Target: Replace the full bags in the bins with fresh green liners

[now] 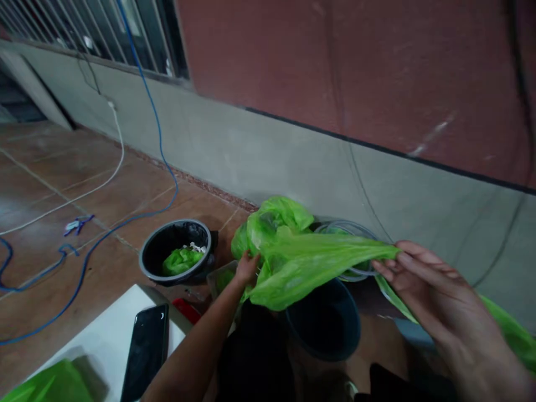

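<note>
A thin, bright green plastic bag (pixel 310 262) stretches between my two hands. My right hand (pixel 435 290) is closed, pinching the bag's narrow end between thumb and fingers. At the bag's wider left part, my left hand (pixel 248 269) has its fingers closed on the plastic; the fingertips are partly hidden. Just beyond the left hand lies a crumpled heap of green plastic (pixel 280 215) against the wall. Below the stretched bag, a dark blue bucket (pixel 335 329) stands on the floor. A clear container (pixel 220 276) with green plastic in it sits beside my left forearm.
To the left stands a black-lined bin (pixel 144 259) holding green plastic and white scraps. A phone (pixel 144 346) lies on a white surface (pixel 104 329). Blue hose (pixel 87 259) and white cable (pixel 104 181) cross the tiled floor. Coiled grey tubing (pixel 355 226) rests near the wall.
</note>
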A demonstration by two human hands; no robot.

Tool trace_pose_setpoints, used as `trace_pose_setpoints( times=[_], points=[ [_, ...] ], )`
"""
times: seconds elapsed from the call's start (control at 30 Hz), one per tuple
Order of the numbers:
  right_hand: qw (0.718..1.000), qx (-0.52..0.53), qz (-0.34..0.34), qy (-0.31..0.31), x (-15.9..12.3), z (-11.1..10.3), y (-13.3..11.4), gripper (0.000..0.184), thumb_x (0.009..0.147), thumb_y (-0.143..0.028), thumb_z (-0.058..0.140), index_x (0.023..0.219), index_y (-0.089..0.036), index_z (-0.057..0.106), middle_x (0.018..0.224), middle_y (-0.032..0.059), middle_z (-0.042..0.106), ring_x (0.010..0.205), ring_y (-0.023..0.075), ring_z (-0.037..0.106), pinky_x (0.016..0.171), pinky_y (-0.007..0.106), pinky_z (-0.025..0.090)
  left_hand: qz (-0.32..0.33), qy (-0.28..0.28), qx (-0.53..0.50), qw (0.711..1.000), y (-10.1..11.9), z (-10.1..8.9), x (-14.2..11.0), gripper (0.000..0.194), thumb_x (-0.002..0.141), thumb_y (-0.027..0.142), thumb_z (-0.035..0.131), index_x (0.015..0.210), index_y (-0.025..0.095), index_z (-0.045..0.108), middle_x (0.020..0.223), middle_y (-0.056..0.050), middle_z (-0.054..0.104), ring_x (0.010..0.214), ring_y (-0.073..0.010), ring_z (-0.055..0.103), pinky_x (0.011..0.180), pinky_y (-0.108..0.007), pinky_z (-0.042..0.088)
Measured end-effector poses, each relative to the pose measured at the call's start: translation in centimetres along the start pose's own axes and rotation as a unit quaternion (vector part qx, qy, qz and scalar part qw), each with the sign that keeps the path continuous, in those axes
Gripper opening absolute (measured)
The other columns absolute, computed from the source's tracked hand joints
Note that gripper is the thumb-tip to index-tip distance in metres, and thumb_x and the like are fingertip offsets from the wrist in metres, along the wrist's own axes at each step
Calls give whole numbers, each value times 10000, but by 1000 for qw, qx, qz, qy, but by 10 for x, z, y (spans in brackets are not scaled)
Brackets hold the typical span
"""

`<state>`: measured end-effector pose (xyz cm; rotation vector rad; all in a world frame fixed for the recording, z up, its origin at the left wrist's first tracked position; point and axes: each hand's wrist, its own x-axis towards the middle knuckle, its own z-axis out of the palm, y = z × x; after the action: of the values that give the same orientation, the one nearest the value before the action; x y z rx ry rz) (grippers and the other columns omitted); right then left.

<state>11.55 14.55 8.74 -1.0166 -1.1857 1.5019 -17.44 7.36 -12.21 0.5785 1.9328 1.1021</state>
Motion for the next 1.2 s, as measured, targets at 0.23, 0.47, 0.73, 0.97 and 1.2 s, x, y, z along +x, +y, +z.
trace_pose_setpoints(
  times=[0.23, 0.47, 0.73, 0.97, 1.2],
  points=[
    [993, 105, -10, 47, -1, -58, 13, 253, 633, -221, 804, 871, -231, 719, 728, -15, 685, 670, 114, 637, 734, 277, 542, 77, -320, -157, 931, 117, 49, -98, 497, 731, 356, 721, 1198, 217, 620, 1042, -71, 724, 861, -207, 676, 761, -324, 522],
    [975, 193, 50, 96, 4, -97, 54, 322, 544, -241, 861, 819, -201, 699, 717, -2, 681, 656, 119, 621, 646, 254, 521, 121, -422, -70, 896, 132, 115, -144, 528, 803, 440, 649, 1279, 228, 566, 1165, -91, 670, 907, -195, 664, 769, -305, 519],
    [976, 189, 46, 95, 6, -96, 56, 416, 553, -325, 859, 914, -203, 694, 753, -3, 686, 627, 122, 621, 626, 273, 511, 51, -385, -89, 917, 112, 170, -150, 270, 658, 311, 716, 873, 149, 698, 723, -22, 699, 634, -167, 644, 655, -296, 512],
    [990, 88, 62, 91, 3, -107, 52, 375, 689, -516, 747, 910, -216, 711, 954, 43, 719, 818, 171, 652, 642, 245, 484, 21, -320, -148, 936, 138, 146, -134, 304, 616, 310, 760, 872, 149, 723, 746, -29, 738, 641, -177, 670, 664, -296, 534],
    [995, 70, 54, 41, 5, -87, 67, 358, 604, -516, 795, 651, -187, 661, 582, -17, 636, 500, 132, 544, 517, 268, 420, 53, -294, -116, 947, 136, 139, -125, 290, 675, 365, 738, 866, 149, 721, 733, -43, 740, 638, -186, 679, 689, -316, 541]
  ],
)
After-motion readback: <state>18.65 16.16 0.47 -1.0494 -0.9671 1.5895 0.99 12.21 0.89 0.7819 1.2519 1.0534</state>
